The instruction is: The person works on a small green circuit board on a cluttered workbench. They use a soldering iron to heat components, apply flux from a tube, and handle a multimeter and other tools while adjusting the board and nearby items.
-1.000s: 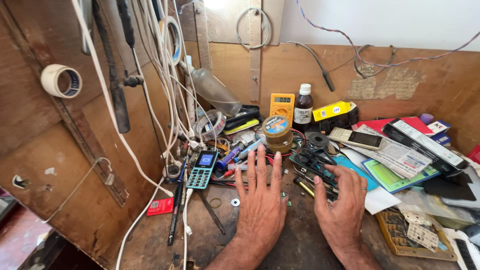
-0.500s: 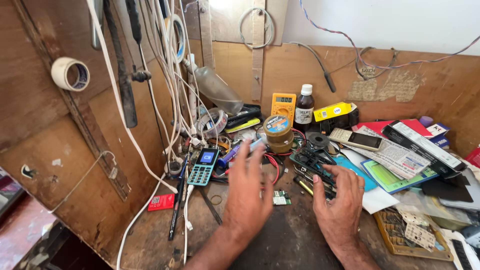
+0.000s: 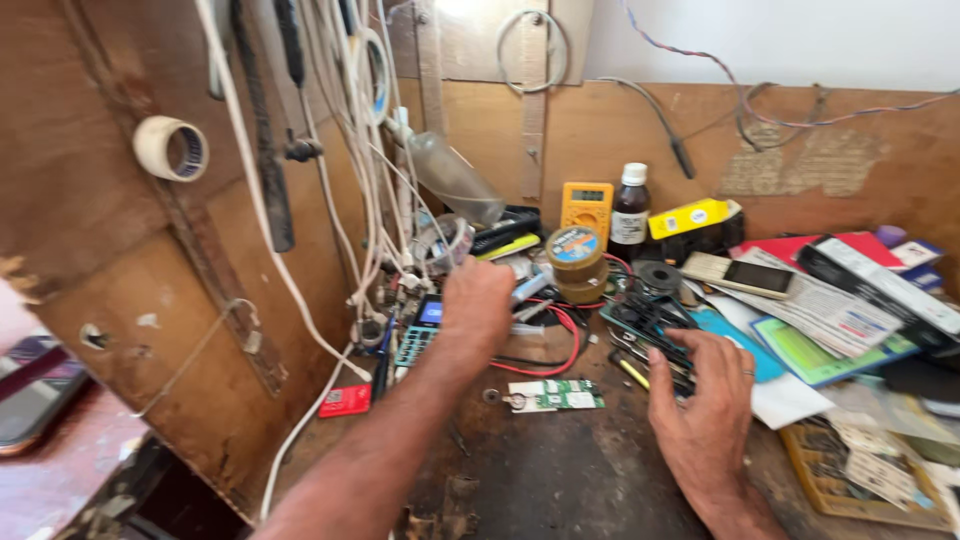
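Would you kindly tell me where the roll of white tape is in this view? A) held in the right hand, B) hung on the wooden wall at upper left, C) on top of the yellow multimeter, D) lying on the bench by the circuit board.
B: the tape roll hangs on the wooden wall at upper left, well away from both hands and the bench clutter.

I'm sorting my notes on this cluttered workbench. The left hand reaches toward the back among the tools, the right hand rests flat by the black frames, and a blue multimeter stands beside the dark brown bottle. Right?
One detail is off: in the head view the multimeter beside the dark brown bottle is yellow-orange, not blue. The left hand does reach back among the tools, and the right hand rests flat by the black frames.
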